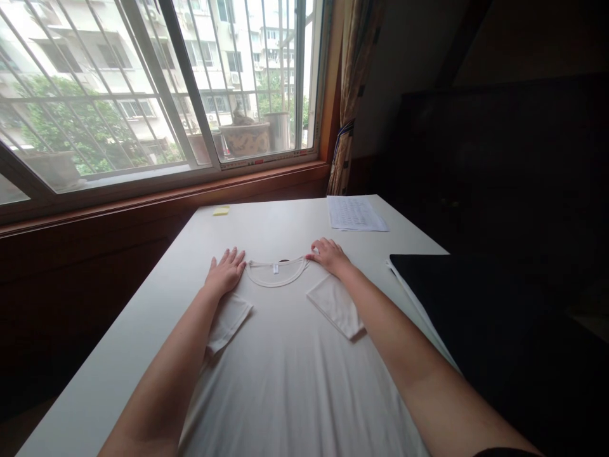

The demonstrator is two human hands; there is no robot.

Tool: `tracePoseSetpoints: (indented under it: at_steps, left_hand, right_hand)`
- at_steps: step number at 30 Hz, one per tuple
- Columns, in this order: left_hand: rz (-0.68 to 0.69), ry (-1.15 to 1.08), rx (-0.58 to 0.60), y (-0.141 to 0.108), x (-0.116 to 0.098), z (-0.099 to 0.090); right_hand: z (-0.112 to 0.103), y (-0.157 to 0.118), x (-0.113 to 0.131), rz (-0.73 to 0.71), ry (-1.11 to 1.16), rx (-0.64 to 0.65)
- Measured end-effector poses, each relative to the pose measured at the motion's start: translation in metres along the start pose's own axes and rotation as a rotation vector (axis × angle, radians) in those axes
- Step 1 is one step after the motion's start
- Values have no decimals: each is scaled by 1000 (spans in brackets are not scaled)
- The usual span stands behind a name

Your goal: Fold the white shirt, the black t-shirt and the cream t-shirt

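A white short-sleeved T-shirt [280, 343] lies spread on the white table, its round neckline at the far end. Both sleeves are folded inward over the body, and a small white label [275, 269] shows inside the collar. My left hand [227, 270] rests flat at the left shoulder beside the collar, fingers spread. At the right shoulder, my right hand [329, 255] touches the fabric by the collar with its thumb. Its index finger curls above the thumb with a gap between them. The shirt's lower part runs out of view at the bottom.
Near the far edge of the white table [118, 355] are yellow sticky notes [221, 210] and printed paper sheets [356, 213]. Something dark and flat [442, 298] covers the right side. Beyond stand a barred window [157, 95] and a tied curtain [349, 95].
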State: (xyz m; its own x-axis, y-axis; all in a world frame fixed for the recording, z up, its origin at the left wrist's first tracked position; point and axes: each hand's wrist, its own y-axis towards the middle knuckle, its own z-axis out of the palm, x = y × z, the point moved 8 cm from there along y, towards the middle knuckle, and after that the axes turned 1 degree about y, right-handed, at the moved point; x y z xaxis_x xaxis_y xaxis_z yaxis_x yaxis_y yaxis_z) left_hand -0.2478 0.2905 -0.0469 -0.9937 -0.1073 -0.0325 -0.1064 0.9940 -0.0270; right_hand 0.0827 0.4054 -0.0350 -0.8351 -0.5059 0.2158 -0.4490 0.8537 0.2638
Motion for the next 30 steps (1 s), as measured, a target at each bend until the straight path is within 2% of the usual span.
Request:
tracePoseSetpoints:
  at_steps: [13,19,25,30]
  left_hand:
    - [12,-5,8,11,2,2]
    - [16,-6,-1,11,3,3]
    - [38,-3,-49,11,1,1]
    - [80,22,-171,0,-9,-15]
  right_hand:
    - [-4,6,-4,3,111,-18]
    - [-3,7,-26,65,303,-43]
    - [-10,-12,-54,137,477,-41]
    - [-21,-39,-48,104,496,-29]
